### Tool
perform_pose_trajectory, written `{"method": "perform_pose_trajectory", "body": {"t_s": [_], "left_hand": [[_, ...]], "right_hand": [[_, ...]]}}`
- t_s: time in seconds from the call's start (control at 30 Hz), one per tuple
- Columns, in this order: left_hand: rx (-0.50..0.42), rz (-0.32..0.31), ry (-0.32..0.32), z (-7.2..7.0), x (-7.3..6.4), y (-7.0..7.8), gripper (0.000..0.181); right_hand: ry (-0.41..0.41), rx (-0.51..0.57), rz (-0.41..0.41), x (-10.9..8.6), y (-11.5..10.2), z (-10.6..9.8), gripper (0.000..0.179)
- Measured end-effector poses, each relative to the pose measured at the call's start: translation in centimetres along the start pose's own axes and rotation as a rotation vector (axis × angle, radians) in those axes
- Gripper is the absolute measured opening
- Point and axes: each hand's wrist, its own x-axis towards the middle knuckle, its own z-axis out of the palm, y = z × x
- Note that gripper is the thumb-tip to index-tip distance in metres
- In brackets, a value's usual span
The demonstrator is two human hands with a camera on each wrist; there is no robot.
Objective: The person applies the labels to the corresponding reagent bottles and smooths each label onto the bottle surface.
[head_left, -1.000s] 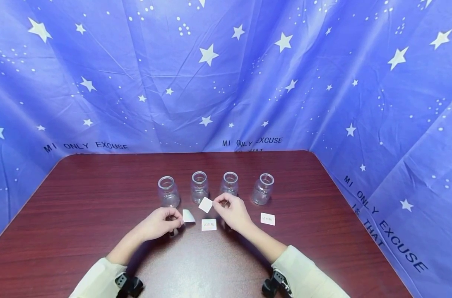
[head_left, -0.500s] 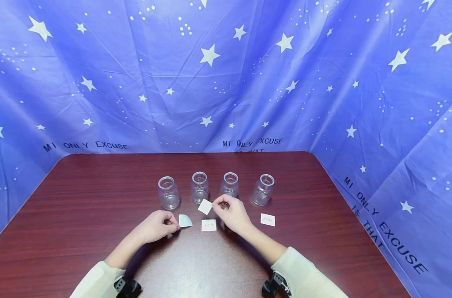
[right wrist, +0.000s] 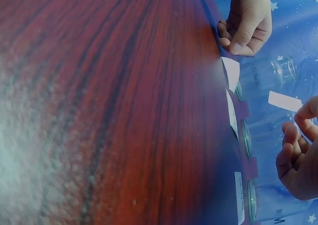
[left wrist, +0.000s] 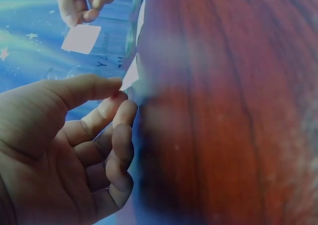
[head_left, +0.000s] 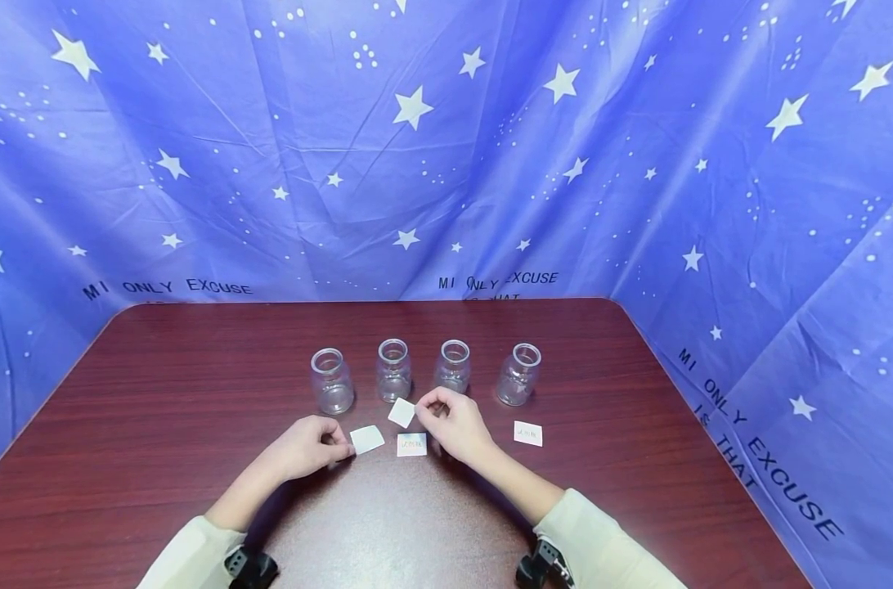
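My left hand pinches the edge of a small white paper piece between thumb and fingertips, low over the table. In the left wrist view the thumb and forefinger meet on the paper's corner. Opposite, my right hand pinches a white label by its corner, held up before the jars with its blank side showing. Between the hands lies a label with handwriting. Another written label lies to the right of my right hand.
A row of open glass jars stands behind the hands: the leftmost jar, two middle jars and the rightmost jar. The dark red wooden table meets a blue star-printed curtain at the back.
My left hand has shifted slightly left and nearer, and its paper has gone from curled up to flatter. My right hand has come slightly lower and left with its label.
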Motion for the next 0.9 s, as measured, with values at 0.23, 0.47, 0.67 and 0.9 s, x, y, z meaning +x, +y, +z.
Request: {"method": "perform_pose_trajectory", "body": {"t_s": [0.23,0.47,0.67,0.9], "left_hand": [[-0.015,0.034,0.036,-0.3,0.2,0.5,0.013],[-0.053,0.04,0.1,0.1,0.7,1.1,0.01],[-0.112,0.098,0.155,0.9,1.4,1.8,0.005],[-0.193,0.141,0.213,1.6,1.9,2.6,0.006]], "right_hand": [[0.006,-0.006,-0.016,0.1,-0.2,0.2,0.006],[0.014,-0.024,-0.031,0.0,-0.2,0.5,0.006],[0.028,-0.045,-0.068,0.0,-0.2,0.8,0.005],[0.035,-0.072,-0.124,-0.2,-0.3,1.3,0.004]]}}
